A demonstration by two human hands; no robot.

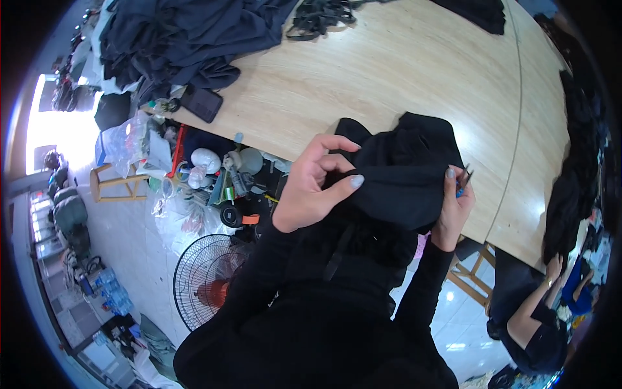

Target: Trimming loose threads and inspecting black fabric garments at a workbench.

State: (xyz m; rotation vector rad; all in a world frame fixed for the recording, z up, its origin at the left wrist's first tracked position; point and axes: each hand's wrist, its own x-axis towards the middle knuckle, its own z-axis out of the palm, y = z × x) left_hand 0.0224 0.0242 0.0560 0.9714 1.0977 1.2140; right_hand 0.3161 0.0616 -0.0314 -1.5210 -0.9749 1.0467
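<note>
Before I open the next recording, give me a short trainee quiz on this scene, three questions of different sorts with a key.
1. Open: Which hand holds the small pointed tool with a blue part, along with the black cloth?

2. Multiple choice: Where does the phone lie?
a) on the floor
b) on the table
c) on a stool

3. Fill the gap: The round wire guard below the table's near edge, on the left, belongs to a ____.

Key:
1. The right hand
2. b
3. fan
</note>
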